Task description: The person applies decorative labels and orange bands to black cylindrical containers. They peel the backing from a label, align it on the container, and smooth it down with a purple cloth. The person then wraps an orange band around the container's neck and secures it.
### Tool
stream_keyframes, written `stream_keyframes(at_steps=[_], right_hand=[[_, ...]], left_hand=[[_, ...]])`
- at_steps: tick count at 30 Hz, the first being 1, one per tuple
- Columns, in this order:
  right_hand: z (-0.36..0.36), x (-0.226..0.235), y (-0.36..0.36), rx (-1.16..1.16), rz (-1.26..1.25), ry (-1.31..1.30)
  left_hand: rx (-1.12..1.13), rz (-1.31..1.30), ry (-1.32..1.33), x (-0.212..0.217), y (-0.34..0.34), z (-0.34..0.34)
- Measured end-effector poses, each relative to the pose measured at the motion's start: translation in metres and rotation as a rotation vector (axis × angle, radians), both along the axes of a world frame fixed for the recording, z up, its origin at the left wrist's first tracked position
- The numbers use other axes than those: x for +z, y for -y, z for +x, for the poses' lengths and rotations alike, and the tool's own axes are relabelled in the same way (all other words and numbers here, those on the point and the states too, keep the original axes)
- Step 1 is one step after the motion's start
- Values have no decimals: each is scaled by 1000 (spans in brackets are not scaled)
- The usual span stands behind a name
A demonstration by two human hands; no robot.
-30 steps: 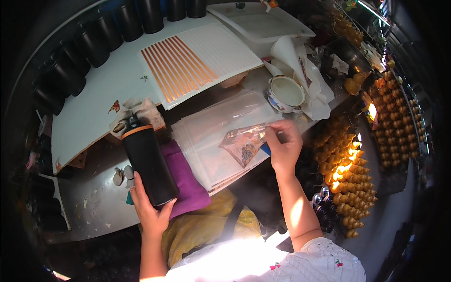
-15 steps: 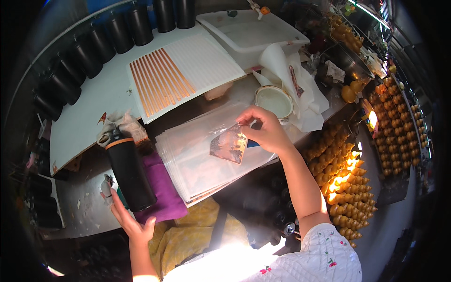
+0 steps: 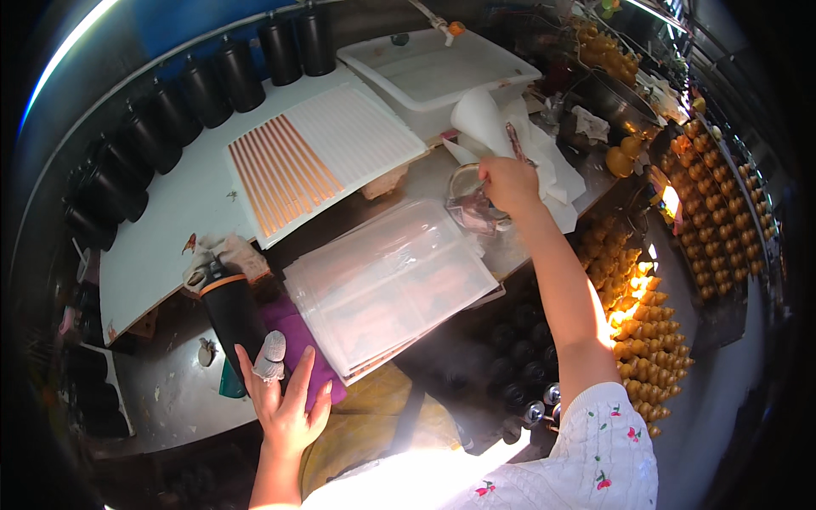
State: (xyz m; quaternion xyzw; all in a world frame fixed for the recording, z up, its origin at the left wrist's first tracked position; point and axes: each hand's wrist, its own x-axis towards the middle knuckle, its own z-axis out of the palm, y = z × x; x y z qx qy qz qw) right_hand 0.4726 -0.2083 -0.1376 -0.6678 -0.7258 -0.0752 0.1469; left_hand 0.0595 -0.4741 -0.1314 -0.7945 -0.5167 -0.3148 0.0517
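My right hand (image 3: pixel 510 184) pinches a small pinkish printed sheet (image 3: pixel 476 217) at the round white bowl (image 3: pixel 456 180). The sheet overlaps the bowl's opening; whether it touches the liquid I cannot tell. My left hand (image 3: pixel 285 404) has its fingers spread, with a white knitted cover (image 3: pixel 271 355) on one finger. It is beside the lower part of a black bottle (image 3: pixel 228 310) with an orange ring, which lies tilted on a purple cloth (image 3: pixel 289 327). Between my hands lies a stack of clear-covered printed sheets (image 3: pixel 391 280).
Behind stands a white board (image 3: pixel 178 225) with a sheet of copper-coloured strips (image 3: pixel 280 170) and a row of black bottles (image 3: pixel 238 72). A white tub (image 3: pixel 433 72) and a white paper cone (image 3: pixel 478 115) are at the back right. Shiny golden gourd-shaped pieces (image 3: pixel 642 357) fill the right.
My right hand has carried the printed sheet from above the stack, away and rightward to the bowl. My left hand has shifted right, fingers now upright before the black bottle.
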Motion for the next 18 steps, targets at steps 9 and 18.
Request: stream_keyframes(at_steps=[9, 18], right_hand=[[-146, 99, 100, 710, 256, -299], [-235, 89, 127, 946, 79, -708]], left_hand=[[207, -357, 156, -7, 16, -67], [99, -269, 302, -30, 3, -73]])
